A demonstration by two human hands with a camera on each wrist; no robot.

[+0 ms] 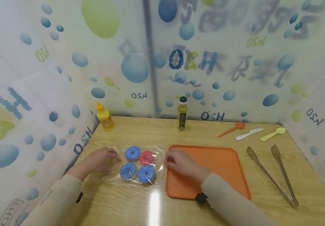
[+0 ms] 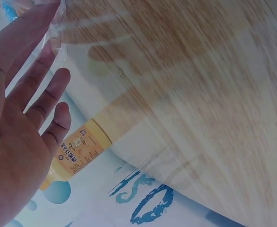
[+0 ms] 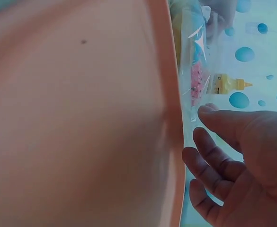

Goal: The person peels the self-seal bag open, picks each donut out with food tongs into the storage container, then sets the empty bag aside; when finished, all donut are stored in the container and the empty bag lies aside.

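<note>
A clear plastic bag (image 1: 158,175) holds several doughnuts: blue-iced ones (image 1: 146,174) and one with red icing (image 1: 146,158). My left hand (image 1: 101,160) is at the bag's left end, thumb and forefinger spread apart. In the left wrist view this hand (image 2: 24,109) has its fingers extended, with clear film at the upper fingertips. My right hand (image 1: 180,161) is at the bag's right end, above the left edge of an orange tray (image 1: 213,163). The right wrist view shows that hand (image 3: 242,161) with loosely bent fingers and its thumb tip close by the bag (image 3: 195,80).
A yellow squeeze bottle (image 1: 106,120) stands back left, an oil bottle (image 1: 182,114) at the back middle. An orange spoon (image 1: 237,126), white knife (image 1: 248,134) and yellow-green spoon (image 1: 272,134) lie back right. Metal tongs (image 1: 285,179) lie spread right of the tray.
</note>
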